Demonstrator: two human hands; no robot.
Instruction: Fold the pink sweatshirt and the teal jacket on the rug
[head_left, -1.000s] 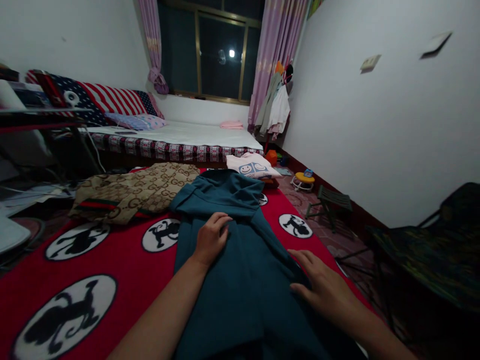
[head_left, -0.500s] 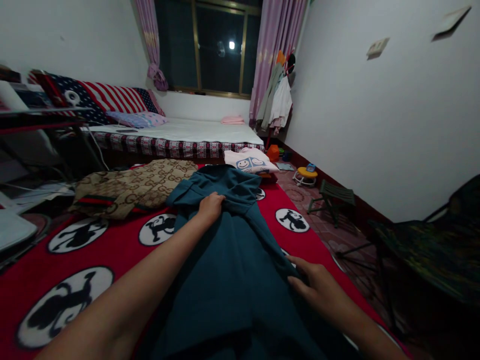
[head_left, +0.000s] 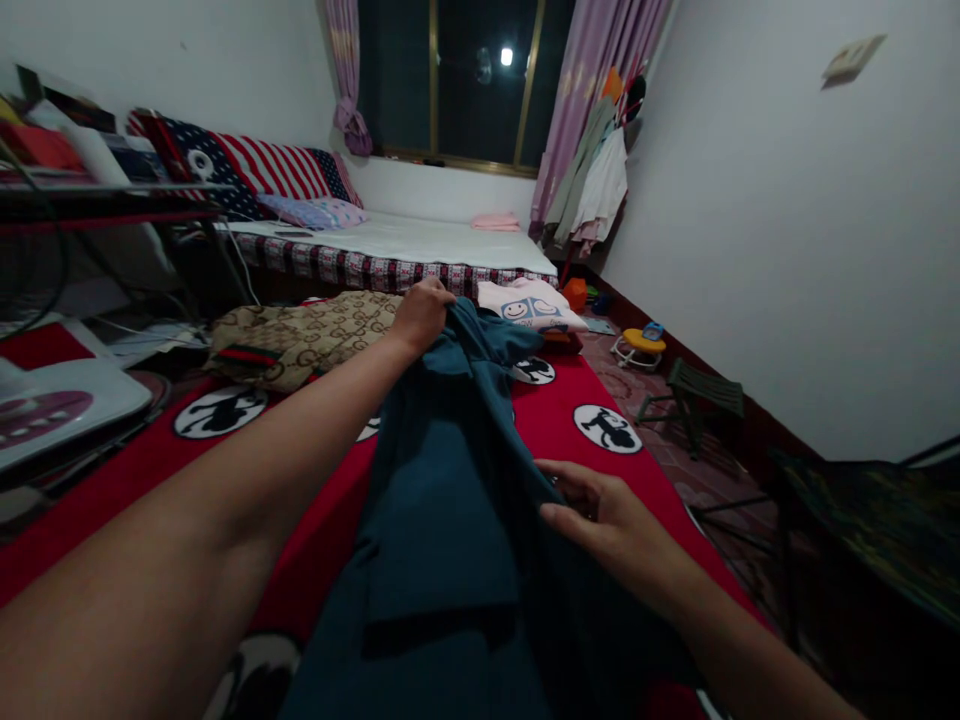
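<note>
A dark teal garment (head_left: 442,500), its cut hard to make out among the folds, stretches lengthwise in front of me over a red blanket (head_left: 555,420) with black-and-white round prints. At its far end my left hand (head_left: 424,318) is closed on the cloth and holds it raised. My right hand (head_left: 600,510) grips the garment's right edge nearer to me, between thumb and fingers. Just beyond the left hand lies a brown patterned cloth item (head_left: 307,335) with a green-red stripe. A pink folded top (head_left: 529,302) with smiley faces rests past the garment's far end.
Left stands a cluttered table (head_left: 112,190), with a white-topped piece (head_left: 82,400) below. A bed (head_left: 420,245) is under the window. On the right are a yellow stool (head_left: 643,340), a folding stool (head_left: 701,390) and a camouflage chair (head_left: 885,520).
My left hand has lifted the garment's far end up and away from me, drawing the cloth narrower. My right hand has moved slightly left and up along the edge. The view has shifted left.
</note>
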